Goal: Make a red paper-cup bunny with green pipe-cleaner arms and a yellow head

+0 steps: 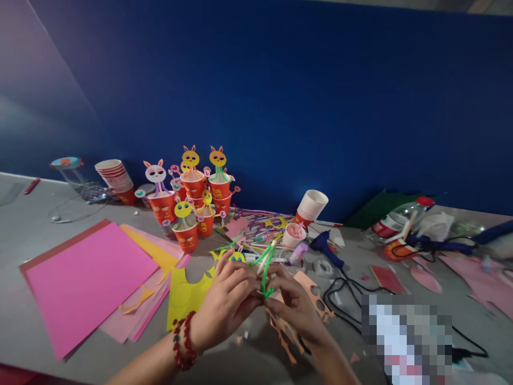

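Note:
Close together above the table, my left hand (226,299) and my right hand (294,305) pinch a bent green pipe cleaner (265,275) between their fingertips. A whitish strand (263,262) stands up among the green loops. My left fingers cover part of what is held. Just behind that hand shows a yellow paper face (236,256) with blue eyes; whether my fingers touch it, I cannot tell. Under my left hand lies a yellow cut-out sheet (186,294). Peach paper with round holes (316,294) lies beneath my right hand.
Decorated red cups (186,238) stand behind on the left, near stacked cups (114,176). Pink sheets (92,289) cover the left side. Loose pipe cleaners (256,227), a blue glue gun (326,248) with a black cord, and a bottle (401,219) lie behind and right.

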### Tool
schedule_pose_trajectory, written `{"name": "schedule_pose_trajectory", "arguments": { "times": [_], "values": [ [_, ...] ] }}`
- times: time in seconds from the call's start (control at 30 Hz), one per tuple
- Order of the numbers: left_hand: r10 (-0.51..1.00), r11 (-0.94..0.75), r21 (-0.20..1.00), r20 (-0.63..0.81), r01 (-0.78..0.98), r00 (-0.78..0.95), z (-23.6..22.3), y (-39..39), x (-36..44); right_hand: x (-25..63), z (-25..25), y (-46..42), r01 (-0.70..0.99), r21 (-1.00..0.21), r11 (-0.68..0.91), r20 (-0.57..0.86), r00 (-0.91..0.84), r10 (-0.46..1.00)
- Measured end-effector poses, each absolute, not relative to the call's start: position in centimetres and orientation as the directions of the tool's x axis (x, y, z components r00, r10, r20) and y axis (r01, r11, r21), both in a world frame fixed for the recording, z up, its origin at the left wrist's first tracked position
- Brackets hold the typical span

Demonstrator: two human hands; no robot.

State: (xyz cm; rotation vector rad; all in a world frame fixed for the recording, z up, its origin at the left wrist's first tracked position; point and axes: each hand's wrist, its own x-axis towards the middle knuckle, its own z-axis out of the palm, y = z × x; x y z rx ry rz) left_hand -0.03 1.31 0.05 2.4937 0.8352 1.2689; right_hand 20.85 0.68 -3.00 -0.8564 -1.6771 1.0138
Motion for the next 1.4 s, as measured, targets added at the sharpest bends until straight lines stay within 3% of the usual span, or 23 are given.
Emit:
{"name": "schedule_pose_trajectory", "arguments": {
  "times": [0.13, 0.33, 0.5, 0.73, 1.17, 1.4],
  "values": [
    [0.611, -0.789, 0.466, 0.665, 0.401, 0.430, -0.1, 1.0, 0.4, 21.2, -3.2, 0.8, 0.139, -0.890, 0.435, 0.378, -0.308, 0.873],
    [0.656, -0.742, 0.480, 0.667, 0.468, 0.354, 0.1, 0.4, 0.7, 20.5, -2.8, 0.5, 0.368, -0.678, 0.637, 0.577, -0.272, 0.771],
    [0.626, -0.746, 0.414, 0.702, 0.522, 0.338, -0.3, 0.0, 0.6, 19.9, -2.8, 0.1, 0.370, -0.683, 0.630, 0.595, -0.219, 0.774],
    [0.618, -0.741, 0.355, 0.693, 0.571, 0.371, -0.9, 0.0, -0.1, 19.5, -3.2, 0.3, 0.306, -0.681, 0.665, 0.604, -0.279, 0.747],
    [0.688, -0.670, 0.392, 0.647, 0.630, 0.329, -2.3, 0.3, -0.7, 18.9, -5.1, 0.6, 0.356, -0.621, 0.699, 0.659, -0.246, 0.711],
    [0.678, -0.688, 0.406, 0.656, 0.601, 0.333, -2.4, 0.8, -0.7, 19.2, -5.3, 0.6, 0.445, -0.498, 0.744, 0.703, -0.295, 0.647]
  ]
}}
